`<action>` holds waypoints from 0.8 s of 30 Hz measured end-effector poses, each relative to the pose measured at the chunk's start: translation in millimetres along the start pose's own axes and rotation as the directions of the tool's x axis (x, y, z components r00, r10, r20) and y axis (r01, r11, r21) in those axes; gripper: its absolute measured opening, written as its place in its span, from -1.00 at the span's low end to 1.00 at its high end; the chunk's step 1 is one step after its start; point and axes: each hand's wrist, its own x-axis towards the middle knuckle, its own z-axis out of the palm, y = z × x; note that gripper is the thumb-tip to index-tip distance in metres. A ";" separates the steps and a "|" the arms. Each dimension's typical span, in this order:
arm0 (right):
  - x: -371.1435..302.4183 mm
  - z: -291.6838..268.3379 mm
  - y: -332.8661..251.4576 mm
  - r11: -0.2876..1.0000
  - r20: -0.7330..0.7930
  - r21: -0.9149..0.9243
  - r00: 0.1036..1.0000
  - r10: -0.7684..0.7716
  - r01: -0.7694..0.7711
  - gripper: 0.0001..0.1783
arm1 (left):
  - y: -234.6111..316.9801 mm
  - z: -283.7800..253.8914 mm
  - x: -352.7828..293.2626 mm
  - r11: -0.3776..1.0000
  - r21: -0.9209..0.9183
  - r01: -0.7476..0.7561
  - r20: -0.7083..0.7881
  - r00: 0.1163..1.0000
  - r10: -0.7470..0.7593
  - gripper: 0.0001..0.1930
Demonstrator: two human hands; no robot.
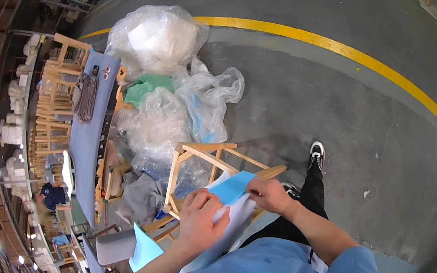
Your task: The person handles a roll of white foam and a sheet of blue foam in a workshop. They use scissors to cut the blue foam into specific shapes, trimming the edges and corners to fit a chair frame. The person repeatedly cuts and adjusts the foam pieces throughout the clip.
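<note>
My right hand (269,194) is closed on the edge of a light-blue sheet (234,185), its fingers pinched together. Close by on the left, my left hand (202,221) has curled fingers gripping a white sheet (240,210) that hangs below the blue one. The material of both sheets cannot be made out. Just beyond my hands, a bare wooden chair frame (172,178) stands tilted, partly behind the sheets. Beside my left forearm is another light-blue piece (145,249), next to a grey cushioned chair part (114,245).
Clear plastic wrapping (166,118) lies heaped on the floor beyond the frame, with a large bagged bundle (160,38) and a green cloth (148,89). On the left stands a blue-topped table (86,142) holding grey cloths (85,98). Stacked wooden chair frames (55,102) stand behind it. A yellow line (306,36) crosses the floor.
</note>
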 end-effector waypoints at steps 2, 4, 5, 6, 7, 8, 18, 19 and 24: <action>4.2 0.3 1.0 1.000 -0.012 0.012 1.000 0.007 -0.006 -0.75 | 0.5 1.6 2.4 1.000 -0.029 0.000 -0.020 1.000 0.000 -0.84; 5.7 5.2 -7.3 1.000 0.040 0.006 0.999 -0.001 0.001 -0.76 | -2.2 -0.2 -2.4 1.000 -0.012 0.026 0.050 0.998 -0.026 -0.79; 8.0 3.7 -11.7 1.000 0.067 0.003 0.998 -0.005 0.005 -0.76 | -4.6 -1.6 -2.9 0.999 -0.005 0.041 0.084 0.996 -0.040 -0.76; 10.1 -7.0 -11.5 0.998 0.148 -0.004 0.987 0.060 -0.060 -0.76 | -7.6 -4.1 -2.4 0.988 -0.139 0.069 0.083 0.995 -0.058 -0.74; 13.3 -15.4 -9.8 0.994 0.172 0.001 0.979 0.112 -0.113 -0.74 | -6.8 -13.6 -0.4 0.958 -0.269 0.101 0.085 0.993 -0.081 -0.73; 16.6 -25.0 -4.6 0.986 0.195 0.002 0.967 0.163 -0.166 -0.73 | -9.2 -20.1 1.4 0.910 -0.394 0.127 0.086 0.991 -0.101 -0.71; 157.9 6.5 7.8 0.642 0.502 -0.291 0.458 0.733 -0.709 -0.08 | -100.3 35.6 -58.7 -0.007 -0.527 0.850 0.790 0.486 -0.374 -0.32; 169.2 18.8 9.2 0.638 0.528 -0.367 0.413 0.742 -0.677 -0.13 | -98.8 40.6 -56.8 -0.017 -0.514 0.858 0.815 0.482 -0.323 -0.30; 194.7 57.4 34.7 0.744 0.625 -0.541 0.404 0.668 -0.392 -0.48 | -112.6 35.4 -31.1 0.076 -0.497 0.864 0.830 0.499 -0.247 -0.26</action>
